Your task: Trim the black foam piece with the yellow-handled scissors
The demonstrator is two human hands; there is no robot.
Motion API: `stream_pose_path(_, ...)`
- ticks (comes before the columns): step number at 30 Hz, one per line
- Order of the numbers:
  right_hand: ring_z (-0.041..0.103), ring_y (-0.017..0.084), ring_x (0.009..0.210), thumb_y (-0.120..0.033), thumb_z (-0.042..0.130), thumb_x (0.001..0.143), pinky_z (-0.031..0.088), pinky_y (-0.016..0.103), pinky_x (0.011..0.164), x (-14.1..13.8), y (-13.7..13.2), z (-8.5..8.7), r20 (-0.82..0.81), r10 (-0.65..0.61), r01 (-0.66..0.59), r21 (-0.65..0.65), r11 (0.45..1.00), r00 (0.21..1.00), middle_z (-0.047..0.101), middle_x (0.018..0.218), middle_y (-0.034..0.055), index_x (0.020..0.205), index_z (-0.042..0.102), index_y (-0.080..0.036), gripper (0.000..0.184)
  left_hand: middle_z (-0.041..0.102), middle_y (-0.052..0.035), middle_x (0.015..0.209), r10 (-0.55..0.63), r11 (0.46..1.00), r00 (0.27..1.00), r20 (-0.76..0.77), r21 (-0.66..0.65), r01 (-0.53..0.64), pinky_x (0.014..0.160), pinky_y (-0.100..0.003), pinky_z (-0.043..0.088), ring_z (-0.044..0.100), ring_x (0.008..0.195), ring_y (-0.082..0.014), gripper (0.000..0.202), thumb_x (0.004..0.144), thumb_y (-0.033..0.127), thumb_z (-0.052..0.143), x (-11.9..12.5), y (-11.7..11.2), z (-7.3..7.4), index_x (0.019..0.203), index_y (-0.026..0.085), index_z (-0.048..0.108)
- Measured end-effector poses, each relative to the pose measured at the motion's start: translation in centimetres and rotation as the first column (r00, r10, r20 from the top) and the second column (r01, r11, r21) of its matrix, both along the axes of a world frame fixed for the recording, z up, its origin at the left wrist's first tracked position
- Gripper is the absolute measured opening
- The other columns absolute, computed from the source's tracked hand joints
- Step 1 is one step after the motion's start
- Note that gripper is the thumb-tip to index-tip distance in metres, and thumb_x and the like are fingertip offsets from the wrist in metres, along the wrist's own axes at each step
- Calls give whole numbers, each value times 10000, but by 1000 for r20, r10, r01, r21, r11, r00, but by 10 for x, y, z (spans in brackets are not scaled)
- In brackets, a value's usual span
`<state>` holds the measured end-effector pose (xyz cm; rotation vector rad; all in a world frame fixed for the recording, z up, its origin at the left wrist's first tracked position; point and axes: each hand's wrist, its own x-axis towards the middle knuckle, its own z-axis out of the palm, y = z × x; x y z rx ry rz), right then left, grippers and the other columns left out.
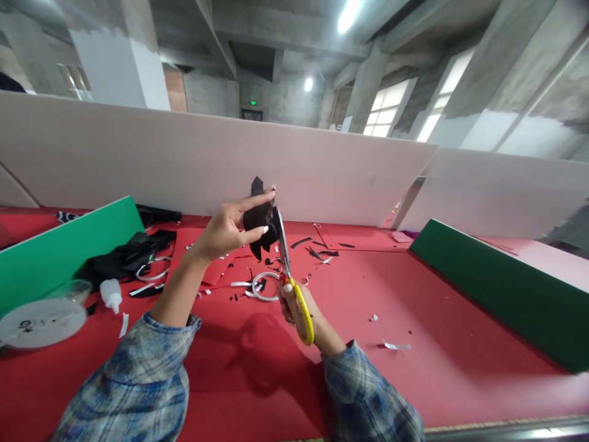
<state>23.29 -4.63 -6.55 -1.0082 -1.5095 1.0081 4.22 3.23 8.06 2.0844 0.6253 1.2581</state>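
My left hand pinches a piece of black fabric in the air above the red table. The fabric has a jagged, irregular outline and hangs partly behind my fingers. In my right hand is a pair of scissors with yellow-and-red handles. Their metal blades point upward and lie along the right edge of the fabric. Whether the blades touch or cut the fabric at this instant I cannot tell. Below the fabric, a white tape roll lies flat on the table.
Black and white scraps lie scattered around the middle. On the left are a white squeeze bottle, a round white lid, bunched black fabric and a green panel. Another green panel stands right; a white partition runs behind.
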Motion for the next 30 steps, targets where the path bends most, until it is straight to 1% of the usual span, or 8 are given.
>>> stream_pose_path(3, 306, 116, 492, -942, 404, 895, 258, 243, 436, 0, -2, 4, 25, -9, 9, 10, 1000, 1000, 374, 565, -48, 709, 412, -257, 709, 599, -70, 1603, 2, 1000, 1000, -22, 7, -2, 1017, -400, 665, 716, 1279, -333, 652, 802, 249, 747, -1, 0, 0, 1451, 266, 689)
stream_pose_path(5, 304, 117, 490, -948, 390, 894, 249, 244, 436, 0, -3, 6, 37, -20, 19, 22, 1000, 999, 369, 559, -47, 698, 402, -259, 716, 612, -73, 1591, 8, 1000, 1000, -29, 9, -8, 999, -388, 669, 733, 1244, -324, 656, 799, 249, 743, -1, 0, 0, 1453, 267, 687)
stream_pose_path(10, 316, 123, 489, -955, 361, 896, 253, 249, 439, -1, -5, 11, 66, -29, 26, 41, 999, 997, 377, 553, -40, 688, 398, -262, 724, 600, -78, 1601, 6, 1000, 1000, -21, 11, -6, 1055, -407, 645, 706, 1299, -340, 657, 789, 239, 745, 0, 0, 1, 1444, 244, 696)
stream_pose_path(14, 314, 124, 482, -957, 349, 898, 239, 251, 435, -1, -5, 11, 80, -43, 39, 54, 998, 996, 374, 536, -37, 670, 394, -262, 732, 606, -59, 1596, 7, 1000, 1000, -20, 18, -7, 1108, -412, 610, 669, 1359, -345, 640, 790, 232, 745, 0, -1, 2, 1428, 267, 709)
stream_pose_path(21, 309, 116, 450, -950, 348, 906, 232, 260, 420, -2, -2, 9, 57, -66, 64, 49, 997, 996, 369, 505, -41, 663, 394, -265, 729, 599, -50, 1599, 27, 1000, 999, -22, 14, -27, 1022, -424, 670, 733, 1254, -351, 662, 792, 272, 773, 0, 4, -3, 1449, 265, 694)
stream_pose_path(26, 326, 117, 441, -958, 331, 902, 257, 250, 410, -2, -4, 9, 78, -91, 87, 51, 995, 993, 362, 493, -53, 698, 397, -265, 726, 586, -58, 1607, -4, 999, 1000, 1, 43, 4, 1041, -439, 657, 721, 1281, -357, 657, 803, 254, 774, 1, 8, -7, 1455, 259, 689)
stream_pose_path(30, 316, 108, 381, -976, 317, 886, 243, 243, 371, -2, -2, 5, 65, -72, 72, -3, 997, 995, 349, 448, -71, 712, 396, -270, 731, 592, -75, 1600, -38, 998, 999, 15, 60, 37, 1083, -440, 630, 696, 1325, -354, 639, 817, 226, 760, 2, 8, -6, 1452, 247, 691)
